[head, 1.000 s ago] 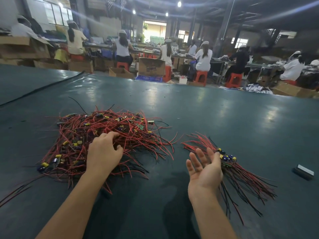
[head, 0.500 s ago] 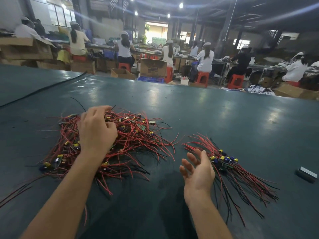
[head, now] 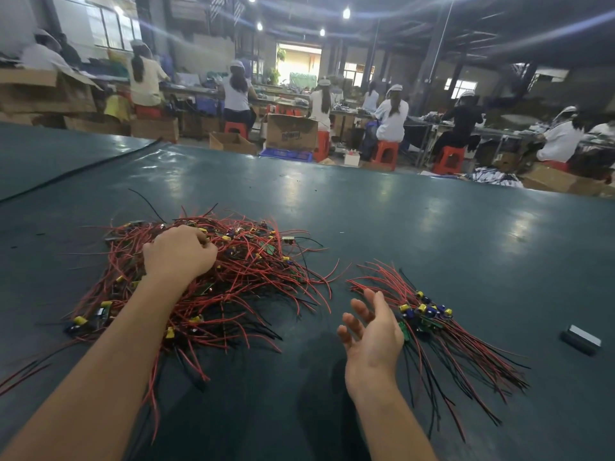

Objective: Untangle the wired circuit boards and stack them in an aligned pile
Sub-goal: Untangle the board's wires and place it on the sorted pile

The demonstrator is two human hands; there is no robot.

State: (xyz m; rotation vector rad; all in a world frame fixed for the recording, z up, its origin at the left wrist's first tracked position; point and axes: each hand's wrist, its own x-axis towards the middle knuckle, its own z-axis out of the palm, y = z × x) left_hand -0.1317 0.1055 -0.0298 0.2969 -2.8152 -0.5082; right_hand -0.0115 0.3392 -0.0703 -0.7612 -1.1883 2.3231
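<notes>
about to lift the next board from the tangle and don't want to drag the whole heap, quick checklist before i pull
1. Left hand on the tangle: ok, curled down into it.
2. Grip takes just one piece: cannot tell, fingertips hidden.
3. Right hand free to receive: ok, open, palm up, holding nothing.
4. Pile aligned: ok, neatly bunched, leads fanned one way.
5. Tangle clear of pile: cannot tell, their edges nearly meet.
</notes>
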